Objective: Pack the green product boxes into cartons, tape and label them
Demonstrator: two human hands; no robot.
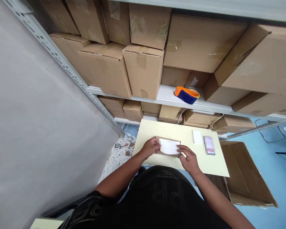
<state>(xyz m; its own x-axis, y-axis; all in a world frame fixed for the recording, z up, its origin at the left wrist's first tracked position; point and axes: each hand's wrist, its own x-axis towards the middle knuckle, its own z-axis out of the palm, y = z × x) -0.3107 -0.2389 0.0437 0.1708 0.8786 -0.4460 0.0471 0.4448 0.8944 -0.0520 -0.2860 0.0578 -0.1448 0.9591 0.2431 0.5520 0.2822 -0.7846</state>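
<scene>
A white sheet (169, 147), card or paper, lies over a flat brown cardboard piece (168, 138) at the front of the cream table. At the sheet's left edge my left hand (151, 147) is closed in a pinch, with a small yellow patch showing beside its fingertips. My right hand (188, 159) has curled fingers at the opposite edge, index finger and thumb on the sheet and the cardboard's right side. The cardboard shows as a brown border above and below the sheet; what lies between the two is hidden.
On the cream table (154, 128) are a small white stack (197, 137) and a blurred purplish stack (209, 145). An open carton (248, 175) stands right. Shelves behind hold cardboard boxes (143, 71) and an orange-blue tape dispenser (187, 94). White paper strips (114, 162) litter the floor left.
</scene>
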